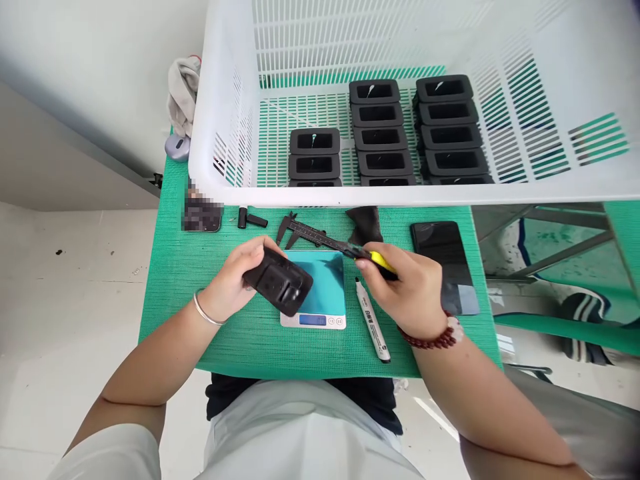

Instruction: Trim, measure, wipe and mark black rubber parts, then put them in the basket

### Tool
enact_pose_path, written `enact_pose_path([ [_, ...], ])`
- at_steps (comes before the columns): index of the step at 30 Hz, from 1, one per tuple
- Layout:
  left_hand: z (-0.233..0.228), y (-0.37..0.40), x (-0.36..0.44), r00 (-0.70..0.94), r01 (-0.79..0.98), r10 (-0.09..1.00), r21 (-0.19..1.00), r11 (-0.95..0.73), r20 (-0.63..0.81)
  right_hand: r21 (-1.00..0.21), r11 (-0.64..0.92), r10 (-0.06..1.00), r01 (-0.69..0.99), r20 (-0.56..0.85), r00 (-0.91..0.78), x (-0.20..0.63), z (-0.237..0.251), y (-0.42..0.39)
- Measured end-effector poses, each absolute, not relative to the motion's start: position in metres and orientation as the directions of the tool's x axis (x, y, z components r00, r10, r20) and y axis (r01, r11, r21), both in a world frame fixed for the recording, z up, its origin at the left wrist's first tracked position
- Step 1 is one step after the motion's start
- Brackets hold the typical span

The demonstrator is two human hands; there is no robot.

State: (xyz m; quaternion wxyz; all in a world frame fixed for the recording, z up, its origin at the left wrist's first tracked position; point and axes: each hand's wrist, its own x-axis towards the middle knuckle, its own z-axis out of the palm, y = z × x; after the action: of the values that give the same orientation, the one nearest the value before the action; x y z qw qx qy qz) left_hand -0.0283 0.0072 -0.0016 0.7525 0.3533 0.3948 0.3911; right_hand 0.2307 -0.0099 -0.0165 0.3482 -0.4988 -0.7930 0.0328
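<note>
The black part (276, 279) in the left hand (233, 280) partly hides the scale (327, 287).

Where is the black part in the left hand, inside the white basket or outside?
Outside: the left hand holds the black part in front of the white basket, partly hiding the digital scale.

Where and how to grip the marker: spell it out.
I'd pinch the marker across its white barrel, towards the near end, coming down from above on the person's side. It lies slim and slanted on the green mat, and its near end sits farther from the scale.
</note>
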Motion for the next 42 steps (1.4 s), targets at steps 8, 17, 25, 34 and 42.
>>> enact_pose_path([
  [8,-0.005,0.008,-0.028,0.353,-0.301,0.864,0.831,0.468,-0.359,-0.484,0.657,0.753,0.578,0.465,-0.466,0.221,-0.012,-0.019],
  [17,0.001,0.003,-0.026,0.464,-0.304,0.835,0.832,0.464,-0.296,-0.380,0.503,0.809,0.776,0.524,-0.268,0.226,-0.019,-0.013],
  [25,-0.004,0.007,-0.027,0.319,-0.322,0.880,0.833,0.450,-0.352,-0.442,0.639,0.760,0.629,0.486,-0.431,0.219,-0.011,-0.024],
  [34,-0.005,0.006,-0.025,0.357,-0.308,0.851,0.811,0.497,-0.386,-0.470,0.645,0.760,0.603,0.479,-0.440,0.216,-0.013,-0.025],
  [42,-0.004,0.004,-0.023,0.379,-0.308,0.841,0.804,0.508,-0.386,-0.424,0.657,0.741,0.623,0.513,-0.433,0.216,-0.014,-0.025],
])
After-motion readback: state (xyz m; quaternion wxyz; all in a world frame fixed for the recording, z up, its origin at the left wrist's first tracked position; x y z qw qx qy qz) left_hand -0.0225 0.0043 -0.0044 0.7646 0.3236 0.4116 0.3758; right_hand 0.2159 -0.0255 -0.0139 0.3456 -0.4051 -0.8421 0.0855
